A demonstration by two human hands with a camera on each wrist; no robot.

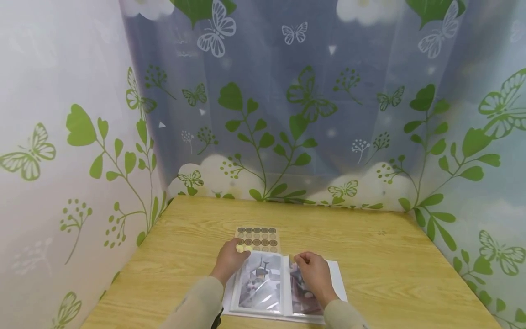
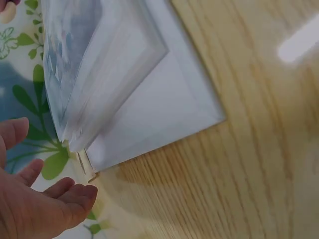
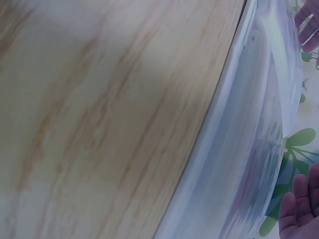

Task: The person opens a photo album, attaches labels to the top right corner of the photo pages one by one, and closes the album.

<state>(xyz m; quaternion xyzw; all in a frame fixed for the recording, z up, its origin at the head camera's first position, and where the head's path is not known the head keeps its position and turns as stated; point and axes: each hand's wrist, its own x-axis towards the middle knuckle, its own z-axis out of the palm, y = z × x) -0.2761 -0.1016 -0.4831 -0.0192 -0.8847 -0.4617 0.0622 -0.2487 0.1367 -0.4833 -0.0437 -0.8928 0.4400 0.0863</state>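
A photo album (image 1: 283,285) lies spread on the table, with a picture in a clear sleeve on each side. My right hand (image 1: 315,274) is over the upper part of its right page, thumb and fingertips pinching a small round beige sticker (image 2: 7,13). My left hand (image 1: 230,260) is by the upper left corner of the left page, its fingers loosely extended in the left wrist view. Just behind the album is a brown sheet of round stickers (image 1: 256,236), partly covered by the left fingers; pale yellow spots show near them.
The wood-grain table (image 1: 197,219) extends around the album on all sides. A printed curtain (image 1: 263,151) with leaves and butterflies encloses the back and both sides. The album's white cover (image 2: 154,119) sticks out past its pages.
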